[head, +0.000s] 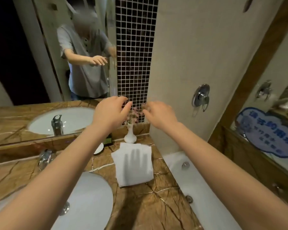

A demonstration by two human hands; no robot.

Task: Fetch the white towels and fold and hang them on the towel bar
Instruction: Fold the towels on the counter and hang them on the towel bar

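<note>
A folded stack of white towels [133, 165] lies on the brown marble counter [155, 206] between the sink and the bathtub; a hand's shadow falls across it. My left hand [110, 112] and my right hand [160, 113] are stretched forward, high above the towels, in front of the dark mosaic wall. Both have relaxed, slightly bent fingers and hold nothing. No towel bar is in view.
A white vase with pink flowers [130, 135] stands behind the towels. An oval sink [90, 201] with a chrome faucet [44, 157] is at left, a white bathtub [198, 188] at right. A large mirror [40, 63] reflects a person. A chrome shower valve [200, 95] sits on the beige wall.
</note>
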